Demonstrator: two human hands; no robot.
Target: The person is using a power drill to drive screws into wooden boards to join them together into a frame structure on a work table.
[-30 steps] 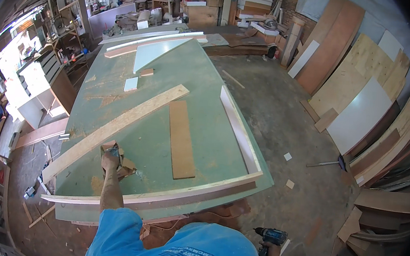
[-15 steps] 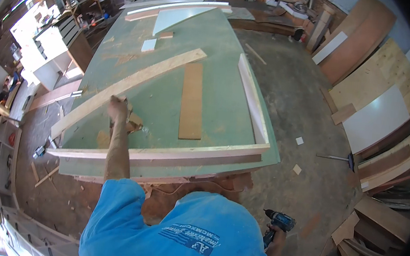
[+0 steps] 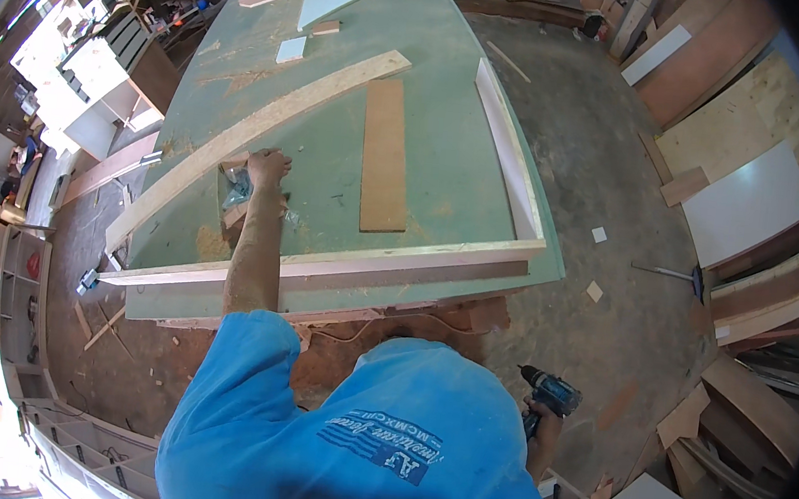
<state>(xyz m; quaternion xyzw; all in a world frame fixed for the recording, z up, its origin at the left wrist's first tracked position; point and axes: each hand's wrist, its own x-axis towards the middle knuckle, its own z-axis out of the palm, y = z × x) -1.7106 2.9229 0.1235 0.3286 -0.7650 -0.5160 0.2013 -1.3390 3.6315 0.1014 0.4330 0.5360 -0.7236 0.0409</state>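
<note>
Here: left hand (image 3: pixel 268 167) fingers together on clear plastic bag (image 3: pixel 239 189), contents unclear; right hand (image 3: pixel 545 423) clamped on cordless drill (image 3: pixel 548 394).

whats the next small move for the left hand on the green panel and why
Probably close the left hand on something from the small clear plastic bag beside it: the fingers rest by the long pale wooden strip, and the right hand already holds the blue cordless drill low, away from the large green panel.
</note>
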